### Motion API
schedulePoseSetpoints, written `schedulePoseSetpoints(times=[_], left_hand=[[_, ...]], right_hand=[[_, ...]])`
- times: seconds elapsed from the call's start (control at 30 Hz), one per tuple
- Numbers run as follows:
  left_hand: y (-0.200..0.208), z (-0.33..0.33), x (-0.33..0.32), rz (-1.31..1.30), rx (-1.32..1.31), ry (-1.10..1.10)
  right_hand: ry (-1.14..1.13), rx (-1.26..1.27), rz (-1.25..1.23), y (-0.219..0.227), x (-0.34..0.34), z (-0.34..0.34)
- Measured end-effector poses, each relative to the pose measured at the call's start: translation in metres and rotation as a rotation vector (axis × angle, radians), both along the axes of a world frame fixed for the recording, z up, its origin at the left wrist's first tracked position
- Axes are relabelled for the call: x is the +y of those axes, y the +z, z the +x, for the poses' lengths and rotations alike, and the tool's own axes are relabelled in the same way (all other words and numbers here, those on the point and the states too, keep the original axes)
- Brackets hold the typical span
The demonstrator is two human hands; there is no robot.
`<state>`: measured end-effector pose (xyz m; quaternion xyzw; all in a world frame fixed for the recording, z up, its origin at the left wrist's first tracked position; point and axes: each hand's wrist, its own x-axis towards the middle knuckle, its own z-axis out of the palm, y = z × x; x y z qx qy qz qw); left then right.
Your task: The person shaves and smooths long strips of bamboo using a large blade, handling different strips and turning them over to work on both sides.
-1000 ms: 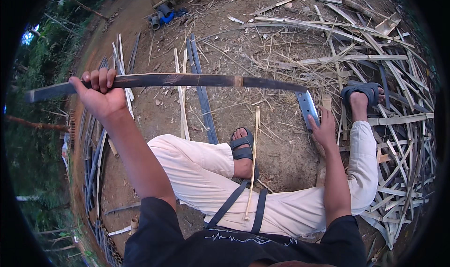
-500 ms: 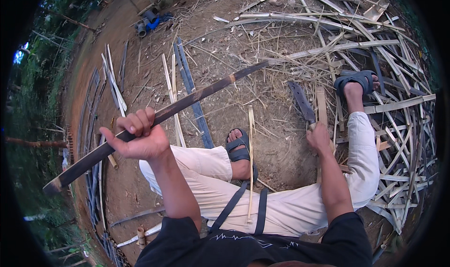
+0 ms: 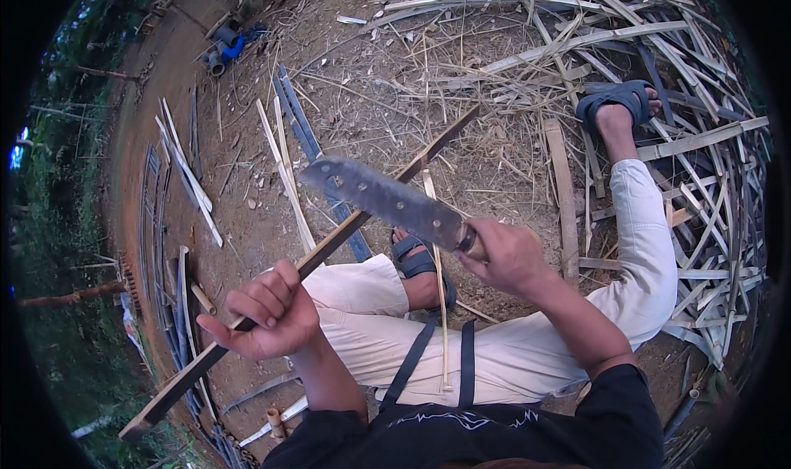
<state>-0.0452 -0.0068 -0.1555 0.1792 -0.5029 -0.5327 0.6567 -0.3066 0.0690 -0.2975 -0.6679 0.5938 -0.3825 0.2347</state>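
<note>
My left hand point(image 3: 276, 312) is wrapped round a long dark bamboo strip point(image 3: 329, 245), which slants from the lower left up to the middle of the view. My right hand point(image 3: 509, 257) grips the short handle of a broad-bladed knife point(image 3: 400, 205). Its wide grey blade, pierced by several holes, points up and left and crosses over the strip; I cannot tell whether the two touch. A thin pale bamboo sliver point(image 3: 442, 321) lies over my leg, between two dark straps point(image 3: 466, 362).
Split bamboo strips point(image 3: 700, 238) are heaped along the right, partly under my sandalled foot point(image 3: 618, 111). A flat strip point(image 3: 563, 197) lies beside my right hand. More strips point(image 3: 189, 172) lie at left. Dark tubes point(image 3: 217, 57) with something blue sit at the far left.
My right hand has raised the knife from low at the right and swung it left across the strip. My left hand has come slightly nearer and turned the strip.
</note>
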Motion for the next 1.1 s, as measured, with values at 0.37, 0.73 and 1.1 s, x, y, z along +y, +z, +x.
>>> schedulePoseSetpoints(times=[0.37, 0.73, 1.1], left_hand=[[-0.005, 0.029, 0.017, 0.071, -0.017, -0.001], [-0.012, 0.036, 0.013, 0.113, 0.022, 0.076], [-0.009, 0.042, 0.002, 0.124, 0.017, 0.061]], right_hand=[[-0.117, 0.002, 0.374, -0.070, -0.027, -0.040], [-0.261, 0.181, 0.584, -0.119, -0.051, -0.080], [-0.318, 0.135, 0.624, -0.166, -0.053, -0.118]])
